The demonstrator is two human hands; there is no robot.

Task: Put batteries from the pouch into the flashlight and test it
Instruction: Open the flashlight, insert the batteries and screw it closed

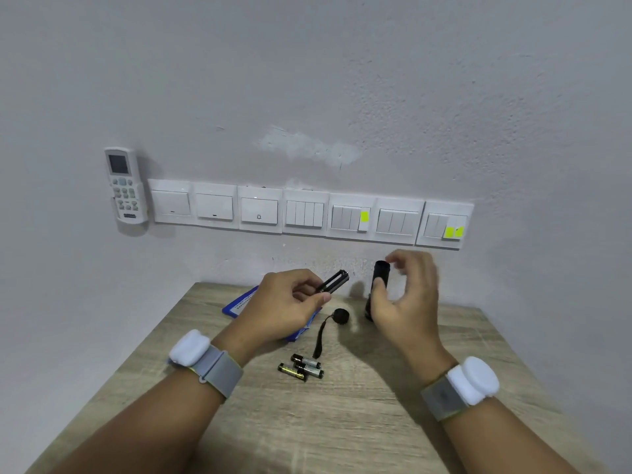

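Note:
My left hand (284,302) pinches a black battery holder (337,280) above the wooden table (342,422), its free end pointing up and right. My right hand (410,302) grips the black flashlight body (380,271), which stands upright on the table with its open end up; the thumb lies on its side and the fingers curl near the top. The round tail cap (341,316) with its black lanyard lies between my hands. Three black batteries (301,367) lie together nearer to me. The blue pouch (239,301) lies flat, partly hidden under my left hand.
The table stands against a grey wall. A row of white wall switches (307,213) runs just above the table's far edge, and a white remote control (124,186) hangs in a holder at the row's left end. Both my wrists wear grey bands with white pods.

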